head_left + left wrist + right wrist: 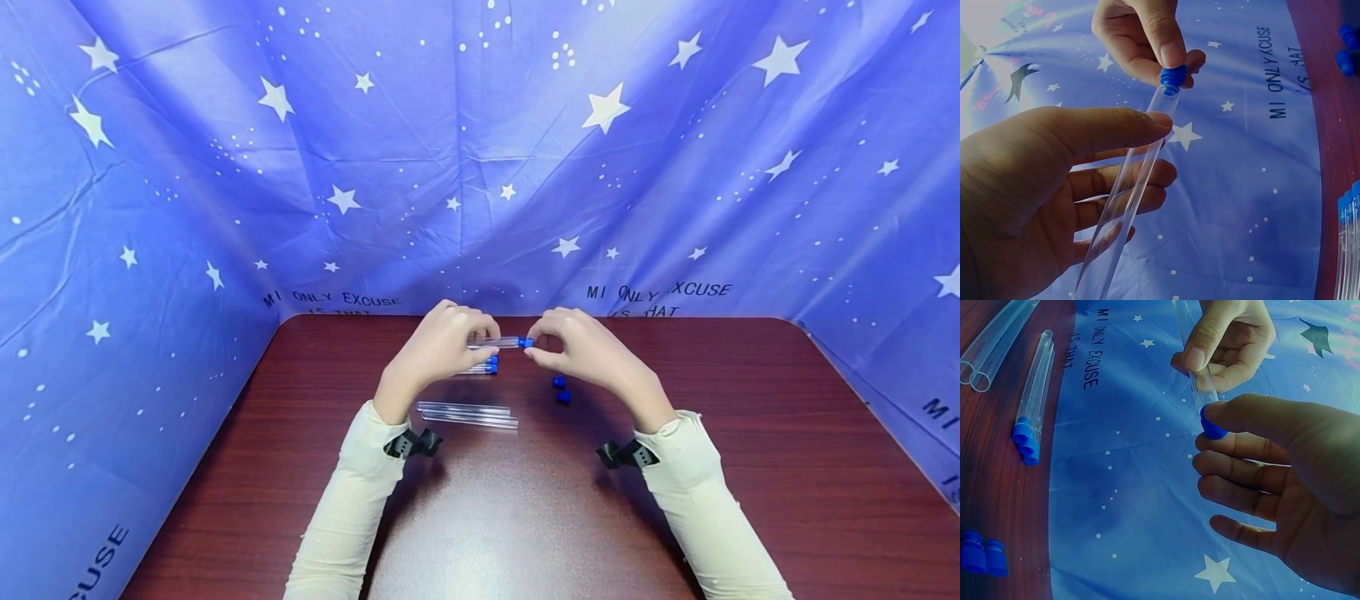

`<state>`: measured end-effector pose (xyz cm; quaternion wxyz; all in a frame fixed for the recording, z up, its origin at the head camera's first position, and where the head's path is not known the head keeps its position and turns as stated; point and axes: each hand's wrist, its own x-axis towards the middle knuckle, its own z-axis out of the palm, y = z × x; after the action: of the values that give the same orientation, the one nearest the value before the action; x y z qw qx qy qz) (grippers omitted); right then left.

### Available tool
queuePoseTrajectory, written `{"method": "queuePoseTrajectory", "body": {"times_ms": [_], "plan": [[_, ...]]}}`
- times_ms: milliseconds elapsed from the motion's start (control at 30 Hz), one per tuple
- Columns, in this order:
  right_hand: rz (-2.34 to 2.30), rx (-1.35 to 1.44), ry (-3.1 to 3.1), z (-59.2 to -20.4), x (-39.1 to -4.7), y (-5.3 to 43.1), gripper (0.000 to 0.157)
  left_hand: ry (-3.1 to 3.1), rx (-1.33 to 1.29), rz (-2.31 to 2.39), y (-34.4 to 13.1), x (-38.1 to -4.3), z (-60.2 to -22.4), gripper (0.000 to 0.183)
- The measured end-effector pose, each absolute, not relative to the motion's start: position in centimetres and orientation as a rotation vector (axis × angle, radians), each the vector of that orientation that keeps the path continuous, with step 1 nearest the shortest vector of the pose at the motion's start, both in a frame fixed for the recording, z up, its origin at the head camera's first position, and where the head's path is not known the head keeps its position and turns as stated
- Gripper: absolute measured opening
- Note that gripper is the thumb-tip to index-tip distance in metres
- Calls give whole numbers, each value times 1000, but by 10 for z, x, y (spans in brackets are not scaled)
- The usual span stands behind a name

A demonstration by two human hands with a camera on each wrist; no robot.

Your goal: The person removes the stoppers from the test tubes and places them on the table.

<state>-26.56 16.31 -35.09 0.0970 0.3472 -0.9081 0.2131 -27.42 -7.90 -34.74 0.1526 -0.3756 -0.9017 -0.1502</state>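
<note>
My left hand (448,337) pinches a clear test tube (1124,194) between thumb and fingers, above the table. At the tube's mouth, my right hand (588,346) pinches a blue stopper (1173,76) with thumb and forefinger. The stopper's narrow ribbed end sits at the opening in the left wrist view; how deep it reaches is hard to tell. Beyond the left hand lie several tubes with blue stoppers (1025,440), side by side. Two unstoppered tubes (468,414) lie nearer, by the left wrist. Two loose blue stoppers (561,390) lie below the right hand.
A dark red wooden table (750,467) carries everything. Blue cloth (465,167) printed with white stars hangs behind the table and along both sides. Each wrist wears a dark strap with a small camera, like the left wrist camera (412,443).
</note>
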Motion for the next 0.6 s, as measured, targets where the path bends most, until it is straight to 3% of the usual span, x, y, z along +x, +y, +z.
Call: {"method": "queuePoseTrajectory", "body": {"times_ms": [600], "plan": [[617,1027,-2676,-352,-267,164,16,-2551,-1099,-476,-82,-277,-349,10]]}}
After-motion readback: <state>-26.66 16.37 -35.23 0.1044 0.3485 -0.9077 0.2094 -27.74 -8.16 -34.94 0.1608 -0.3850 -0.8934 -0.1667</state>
